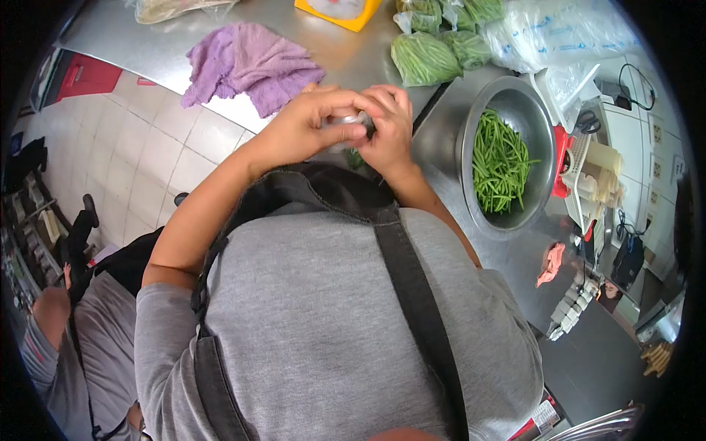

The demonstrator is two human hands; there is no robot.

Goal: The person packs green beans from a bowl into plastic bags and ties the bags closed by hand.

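Observation:
In front of my chest, both hands meet at the edge of the steel counter. My left hand (298, 123) is closed around a small clear, whitish object with a dark end (339, 121), its thumb pressed along the near side. My right hand (388, 136) curls around the dark end from the other side, fingers bent over the top. Fingers cover most of the object, so its kind cannot be made out. A bit of green (354, 158) shows just below the hands. Beyond them, a crumpled purple cloth (250, 65) lies on the counter.
To the right stands a large steel bowl (540, 158) holding green beans (501, 165). Bagged green vegetables (425, 59) and clear plastic bags (562, 33) sit behind it. A yellow-edged container (349, 22) is at the far edge. Another person (103, 345) is at lower left.

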